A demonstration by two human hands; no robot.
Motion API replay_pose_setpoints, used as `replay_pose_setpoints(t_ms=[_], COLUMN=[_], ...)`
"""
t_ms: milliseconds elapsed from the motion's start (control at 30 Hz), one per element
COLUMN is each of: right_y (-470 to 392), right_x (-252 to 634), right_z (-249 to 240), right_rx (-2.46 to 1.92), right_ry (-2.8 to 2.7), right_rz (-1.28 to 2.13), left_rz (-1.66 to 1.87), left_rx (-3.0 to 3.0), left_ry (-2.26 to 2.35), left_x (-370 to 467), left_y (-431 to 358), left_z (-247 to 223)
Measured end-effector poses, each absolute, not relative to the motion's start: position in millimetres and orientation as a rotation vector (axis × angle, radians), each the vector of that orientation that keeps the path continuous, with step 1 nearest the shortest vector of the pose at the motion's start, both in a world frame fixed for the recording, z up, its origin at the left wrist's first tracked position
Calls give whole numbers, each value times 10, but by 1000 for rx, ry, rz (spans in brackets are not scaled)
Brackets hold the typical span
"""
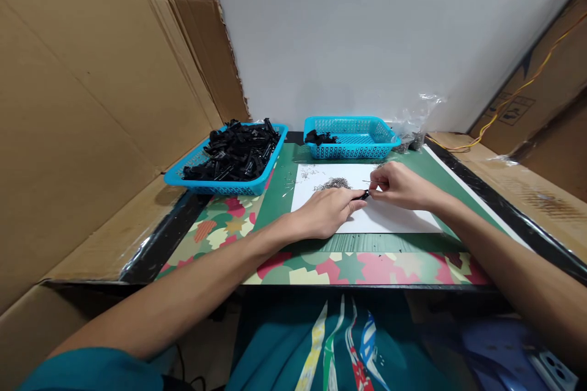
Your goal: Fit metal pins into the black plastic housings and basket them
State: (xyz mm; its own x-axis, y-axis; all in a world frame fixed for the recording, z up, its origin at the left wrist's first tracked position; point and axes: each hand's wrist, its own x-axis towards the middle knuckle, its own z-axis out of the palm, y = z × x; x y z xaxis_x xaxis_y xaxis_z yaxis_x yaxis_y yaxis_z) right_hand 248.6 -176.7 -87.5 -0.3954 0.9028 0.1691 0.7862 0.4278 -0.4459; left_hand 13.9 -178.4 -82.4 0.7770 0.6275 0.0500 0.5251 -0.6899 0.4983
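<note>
Over a white sheet [321, 220], my left hand [326, 211] has its fingers closed on a small black part [363, 195], whose end sticks out past the fingertips. Just to the right, my right hand [398, 186] is pinched, its fingertips beside that end of the black part. A thin dark tool or pin [367, 181] sticks out leftward from the right fingers; its full shape is hidden. Behind my left hand, a pile of small metal pieces [336, 183] lies on the sheet, with more pieces scattered to its upper left.
At the back left, a blue basket [220, 187] is heaped with black plastic parts [241, 149]. Another blue basket [353, 151] holds a few black parts. Beside it stands a clear plastic bag [415, 128]. Cardboard walls [92, 85] flank the table, and a yellow wire [513, 95] hangs at right.
</note>
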Motion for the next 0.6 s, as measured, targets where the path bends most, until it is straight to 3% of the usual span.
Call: replay_pose_setpoints(t_ms=[333, 600], right_y=[-1717, -1740], right_x=[2503, 2468], right_z=[-879, -868], right_rx=[-1310, -1341], right_ry=[-2329, -2384], right_rz=[577, 464], left_rz=[296, 258], left_rx=[2527, 2536], left_ry=[868, 904], left_x=[145, 152], left_y=[-1774, -1797], left_z=[-893, -860])
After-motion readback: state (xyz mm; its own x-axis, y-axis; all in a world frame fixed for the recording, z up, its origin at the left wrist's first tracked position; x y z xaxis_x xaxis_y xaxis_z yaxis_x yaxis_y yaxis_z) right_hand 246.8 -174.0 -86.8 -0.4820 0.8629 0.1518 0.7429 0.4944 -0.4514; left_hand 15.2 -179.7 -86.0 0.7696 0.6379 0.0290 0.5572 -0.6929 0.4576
